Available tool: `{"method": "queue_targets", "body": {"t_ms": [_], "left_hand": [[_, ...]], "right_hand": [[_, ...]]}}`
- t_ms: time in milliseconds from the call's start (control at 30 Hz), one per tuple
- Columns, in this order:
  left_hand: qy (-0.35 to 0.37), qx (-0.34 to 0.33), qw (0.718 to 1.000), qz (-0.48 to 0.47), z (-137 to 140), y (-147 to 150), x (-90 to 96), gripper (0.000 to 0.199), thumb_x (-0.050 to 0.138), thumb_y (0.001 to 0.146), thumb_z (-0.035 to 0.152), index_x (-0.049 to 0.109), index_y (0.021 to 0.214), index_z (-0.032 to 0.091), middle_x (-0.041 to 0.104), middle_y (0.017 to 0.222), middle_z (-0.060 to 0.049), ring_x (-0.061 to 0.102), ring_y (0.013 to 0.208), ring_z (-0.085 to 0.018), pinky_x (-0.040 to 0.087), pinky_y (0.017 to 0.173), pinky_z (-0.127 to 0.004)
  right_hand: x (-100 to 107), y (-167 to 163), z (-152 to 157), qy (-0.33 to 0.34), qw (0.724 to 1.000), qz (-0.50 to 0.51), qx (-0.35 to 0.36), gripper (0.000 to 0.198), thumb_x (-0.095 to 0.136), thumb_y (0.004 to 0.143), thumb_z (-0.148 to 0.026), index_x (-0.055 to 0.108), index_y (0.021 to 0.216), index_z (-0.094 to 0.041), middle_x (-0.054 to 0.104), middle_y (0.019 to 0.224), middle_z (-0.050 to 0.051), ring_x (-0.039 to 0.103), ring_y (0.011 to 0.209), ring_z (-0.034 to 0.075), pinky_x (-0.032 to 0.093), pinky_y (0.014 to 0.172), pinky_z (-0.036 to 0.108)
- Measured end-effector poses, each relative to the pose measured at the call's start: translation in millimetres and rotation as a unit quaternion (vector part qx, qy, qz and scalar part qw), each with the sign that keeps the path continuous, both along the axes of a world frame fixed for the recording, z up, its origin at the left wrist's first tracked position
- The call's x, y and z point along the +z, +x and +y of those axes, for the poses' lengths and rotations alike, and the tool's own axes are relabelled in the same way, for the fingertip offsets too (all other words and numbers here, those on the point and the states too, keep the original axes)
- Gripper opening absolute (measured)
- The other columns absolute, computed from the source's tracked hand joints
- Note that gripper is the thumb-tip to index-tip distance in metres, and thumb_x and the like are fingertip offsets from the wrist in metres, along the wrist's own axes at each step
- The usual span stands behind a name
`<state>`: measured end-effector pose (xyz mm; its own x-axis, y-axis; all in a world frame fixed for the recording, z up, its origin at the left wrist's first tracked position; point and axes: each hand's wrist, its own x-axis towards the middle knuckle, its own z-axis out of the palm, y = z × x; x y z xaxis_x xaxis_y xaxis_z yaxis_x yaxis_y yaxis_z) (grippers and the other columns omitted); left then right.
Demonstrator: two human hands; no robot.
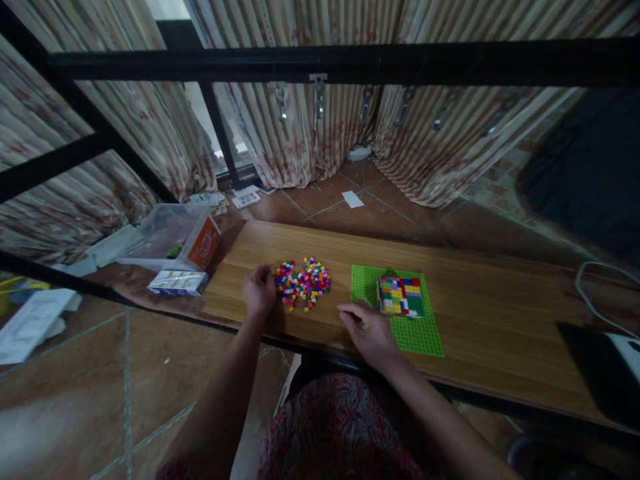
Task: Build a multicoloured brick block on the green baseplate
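A loose pile of small multicoloured toy bricks [303, 285] lies on the wooden table. At its left edge is my left hand [259, 290], fingers curled in and closed beside the bricks; whatever they hold, if anything, is hidden. To the right of the pile lies a green studded baseplate [417, 340]. A rectangular block built of mixed-colour bricks [400, 295] stands on it. My right hand [367, 327] is over the baseplate's left front part, thumb and fingers drawn together and pointing left. Anything between those fingertips is too small to make out.
The long wooden table [493, 320] runs across the view. Beyond its left end sit a clear plastic bin [167, 230] with an orange label and a small carton [179, 283]. A dark flat object [595, 373] lies at the right end. A black metal bar [350, 65] with hooks crosses above.
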<state>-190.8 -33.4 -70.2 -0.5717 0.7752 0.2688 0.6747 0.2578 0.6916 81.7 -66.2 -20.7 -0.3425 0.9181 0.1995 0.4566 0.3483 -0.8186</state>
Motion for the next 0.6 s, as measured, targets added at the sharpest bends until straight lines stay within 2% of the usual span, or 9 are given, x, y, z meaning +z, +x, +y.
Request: {"method": "queue_targets", "body": {"t_ms": [200, 367, 467, 600], "left_hand": [[0.014, -0.007, 1.0, 0.007, 0, 0, -4.1, 0.024, 0.05, 0.083, 0.025, 0.07, 0.094, 0.016, 0.072, 0.095, -0.011, 0.065, 0.095, -0.023, 0.05, 0.089, -0.037], [0.015, 0.0, 1.0, 0.002, 0, -1, -5.6, 0.023, 0.051, 0.083, 0.025, 0.069, 0.094, 0.017, 0.072, 0.095, -0.01, 0.065, 0.095, -0.023, 0.05, 0.089, -0.036], [0.012, 0.0, 1.0, -0.003, 0, -1, -5.7, 0.022, 0.051, 0.083, 0.025, 0.069, 0.093, 0.018, 0.072, 0.095, -0.01, 0.065, 0.094, -0.023, 0.05, 0.088, -0.036], [0.015, 0.001, 1.0, -0.001, 0, 0, -4.6, 0.023, 0.05, 0.084, 0.025, 0.069, 0.094, 0.017, 0.072, 0.097, -0.01, 0.064, 0.095, -0.023, 0.05, 0.089, -0.037]], "right_hand": [[-25, -28, 16, 0.027, 0.998, -0.05, 0.018, 0.023, 0.049, 0.09, -0.02, 0.071, 0.095, -0.024, 0.071, 0.093, 0.005, 0.065, 0.087, 0.018, 0.049, 0.081, 0.031], [-28, -40, 42, 0.053, 0.993, -0.104, -0.015, 0.024, 0.05, 0.089, -0.019, 0.071, 0.099, -0.025, 0.068, 0.095, 0.004, 0.063, 0.089, 0.018, 0.047, 0.081, 0.031], [-28, -47, 52, 0.076, 0.986, -0.145, -0.01, 0.022, 0.054, 0.087, -0.019, 0.071, 0.101, -0.025, 0.066, 0.097, 0.005, 0.061, 0.09, 0.019, 0.046, 0.081, 0.031], [-29, -54, 58, 0.071, 0.982, -0.177, -0.005, 0.018, 0.056, 0.087, -0.018, 0.072, 0.093, -0.025, 0.065, 0.096, 0.006, 0.061, 0.091, 0.021, 0.045, 0.08, 0.03]]}}
